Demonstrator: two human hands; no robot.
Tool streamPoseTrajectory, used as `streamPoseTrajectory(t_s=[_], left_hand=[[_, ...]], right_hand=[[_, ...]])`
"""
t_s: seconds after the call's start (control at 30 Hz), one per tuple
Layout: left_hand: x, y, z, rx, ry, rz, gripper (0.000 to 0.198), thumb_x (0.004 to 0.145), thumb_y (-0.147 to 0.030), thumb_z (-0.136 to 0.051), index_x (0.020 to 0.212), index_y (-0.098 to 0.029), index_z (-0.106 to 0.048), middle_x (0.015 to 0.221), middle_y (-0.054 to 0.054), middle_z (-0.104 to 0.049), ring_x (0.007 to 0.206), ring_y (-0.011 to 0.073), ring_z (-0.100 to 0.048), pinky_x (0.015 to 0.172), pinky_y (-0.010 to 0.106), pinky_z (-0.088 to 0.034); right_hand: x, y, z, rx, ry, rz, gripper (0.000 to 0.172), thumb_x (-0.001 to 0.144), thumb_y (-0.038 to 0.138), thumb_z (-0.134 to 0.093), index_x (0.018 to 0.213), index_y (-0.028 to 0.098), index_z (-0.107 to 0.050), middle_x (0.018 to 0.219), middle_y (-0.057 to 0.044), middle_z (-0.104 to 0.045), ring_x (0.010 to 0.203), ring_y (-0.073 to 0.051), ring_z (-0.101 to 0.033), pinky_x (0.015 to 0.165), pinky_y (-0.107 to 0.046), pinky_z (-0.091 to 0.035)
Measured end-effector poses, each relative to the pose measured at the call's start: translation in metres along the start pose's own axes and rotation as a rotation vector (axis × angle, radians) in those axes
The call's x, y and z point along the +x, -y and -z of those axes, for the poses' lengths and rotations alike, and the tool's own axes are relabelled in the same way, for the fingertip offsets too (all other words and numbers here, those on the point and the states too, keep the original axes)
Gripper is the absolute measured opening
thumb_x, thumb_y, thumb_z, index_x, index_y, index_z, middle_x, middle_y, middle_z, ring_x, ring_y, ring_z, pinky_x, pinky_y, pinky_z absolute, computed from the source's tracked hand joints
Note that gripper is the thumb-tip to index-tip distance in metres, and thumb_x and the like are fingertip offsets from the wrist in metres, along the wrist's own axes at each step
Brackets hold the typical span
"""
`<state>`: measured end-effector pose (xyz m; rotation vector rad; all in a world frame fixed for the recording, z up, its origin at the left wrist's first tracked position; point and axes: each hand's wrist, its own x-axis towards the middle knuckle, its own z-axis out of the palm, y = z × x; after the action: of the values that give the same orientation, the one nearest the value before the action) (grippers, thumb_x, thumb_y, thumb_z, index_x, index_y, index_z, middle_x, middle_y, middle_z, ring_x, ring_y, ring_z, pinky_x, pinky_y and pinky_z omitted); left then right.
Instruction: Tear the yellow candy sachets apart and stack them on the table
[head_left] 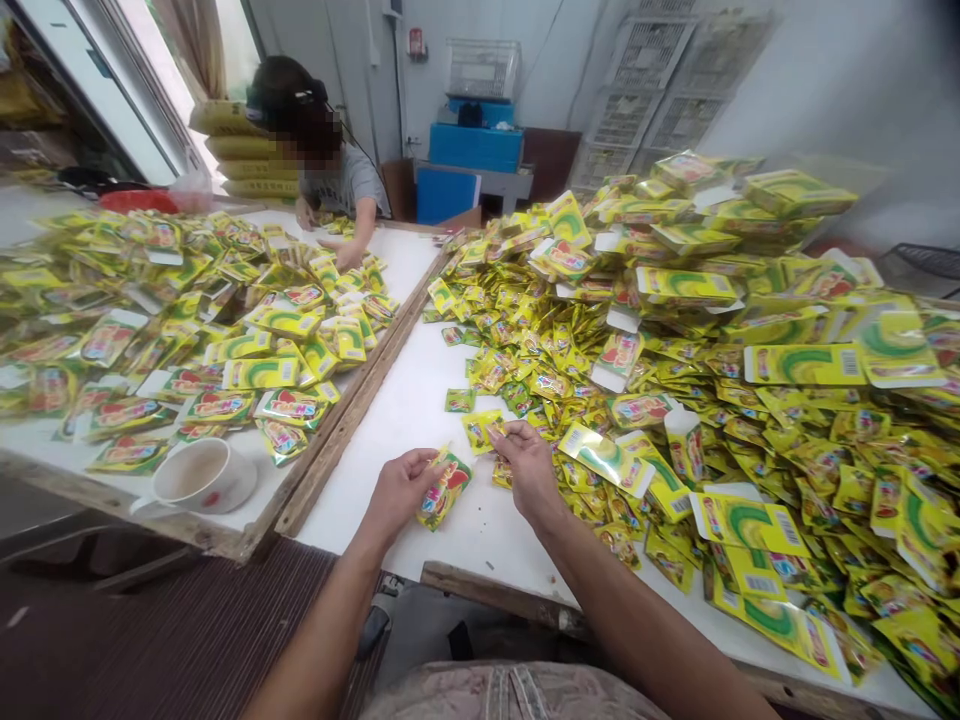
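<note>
In the head view my left hand (403,492) is closed on a small yellow-green printed box (448,490), held tilted above the white tabletop (390,400). My right hand (529,468) pinches a small yellow sachet (478,431) between thumb and fingertips, a little to the right of the box and apart from it. Just beyond it lies a green sachet (460,400). A large heap of loose sachets (551,385) spreads to the right of my right hand, with yellow boxes such as one carton (604,455) lying on it.
More printed boxes (259,373) cover the left table, where a white mug (202,475) stands near the front edge. Wooden strips (360,385) run between the tables. A co-worker (345,185) sits across with hands among packets. Yellow sacks (244,150) are stacked behind.
</note>
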<state>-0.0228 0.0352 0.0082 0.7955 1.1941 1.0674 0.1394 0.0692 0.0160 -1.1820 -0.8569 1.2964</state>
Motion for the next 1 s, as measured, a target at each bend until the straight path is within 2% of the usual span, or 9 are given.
streamPoseTrajectory(t_s=[0.07, 0.17, 0.3, 0.43, 0.63, 0.77, 1.0], left_hand=[[0.001, 0.001, 0.000, -0.047, -0.027, -0.002, 0.049, 0.052, -0.042, -0.079, 0.088, -0.013, -0.065, 0.070, 0.005, -0.072, 0.062, 0.0167, -0.065, 0.060, 0.025, -0.049], [0.001, 0.006, 0.001, -0.078, -0.060, -0.020, 0.045, 0.053, -0.040, -0.079, 0.086, -0.013, -0.064, 0.068, 0.004, -0.071, 0.060, 0.0153, -0.064, 0.058, 0.024, -0.049], [0.002, 0.012, 0.005, -0.046, 0.001, -0.031, 0.041, 0.057, -0.039, -0.077, 0.087, -0.012, -0.065, 0.073, 0.005, -0.072, 0.062, 0.0160, -0.065, 0.060, 0.025, -0.049], [0.004, 0.008, 0.010, 0.052, 0.027, -0.064, 0.040, 0.060, -0.040, -0.076, 0.088, -0.012, -0.065, 0.076, 0.006, -0.072, 0.066, 0.0173, -0.066, 0.061, 0.025, -0.049], [0.005, -0.003, 0.016, 0.044, 0.069, -0.040, 0.043, 0.058, -0.042, -0.077, 0.087, -0.013, -0.066, 0.075, 0.006, -0.072, 0.067, 0.0186, -0.066, 0.063, 0.026, -0.050], [0.004, -0.002, 0.016, 0.009, 0.063, -0.036, 0.043, 0.058, -0.041, -0.077, 0.088, -0.012, -0.066, 0.073, 0.006, -0.072, 0.066, 0.0187, -0.066, 0.063, 0.027, -0.051], [0.006, 0.001, 0.013, 0.075, 0.062, -0.048, 0.041, 0.060, -0.040, -0.076, 0.089, -0.013, -0.066, 0.078, 0.006, -0.073, 0.069, 0.0190, -0.067, 0.065, 0.027, -0.051]], right_hand=[[-0.002, -0.001, -0.001, -0.027, 0.056, 0.013, 0.032, 0.055, 0.038, -0.074, 0.068, 0.020, -0.051, 0.061, 0.003, -0.058, 0.056, -0.012, -0.052, 0.055, -0.024, -0.040], [-0.004, -0.001, 0.002, -0.201, 0.178, -0.023, 0.030, 0.058, 0.038, -0.072, 0.066, 0.020, -0.049, 0.055, 0.005, -0.052, 0.051, -0.009, -0.045, 0.050, -0.022, -0.033], [0.001, 0.005, 0.009, -0.476, 0.293, -0.001, 0.027, 0.061, 0.038, -0.068, 0.063, 0.019, -0.048, 0.052, 0.007, -0.044, 0.048, -0.008, -0.034, 0.047, -0.021, -0.025], [0.011, 0.014, 0.007, -0.674, 0.347, 0.084, 0.024, 0.061, 0.038, -0.067, 0.061, 0.019, -0.052, 0.055, 0.005, -0.044, 0.052, -0.009, -0.035, 0.049, -0.022, -0.026], [0.017, 0.022, 0.003, -0.517, 0.317, -0.028, 0.033, 0.057, 0.045, -0.070, 0.065, 0.019, -0.052, 0.053, 0.006, -0.043, 0.047, -0.008, -0.034, 0.046, -0.022, -0.025], [0.010, 0.020, 0.002, -0.478, 0.297, -0.030, 0.035, 0.054, 0.046, -0.073, 0.062, 0.019, -0.053, 0.050, 0.007, -0.042, 0.046, -0.007, -0.033, 0.045, -0.022, -0.024], [0.006, 0.014, -0.004, -0.327, 0.122, -0.038, 0.035, 0.055, 0.045, -0.075, 0.062, 0.019, -0.052, 0.046, 0.008, -0.041, 0.041, -0.006, -0.032, 0.040, -0.021, -0.023]])
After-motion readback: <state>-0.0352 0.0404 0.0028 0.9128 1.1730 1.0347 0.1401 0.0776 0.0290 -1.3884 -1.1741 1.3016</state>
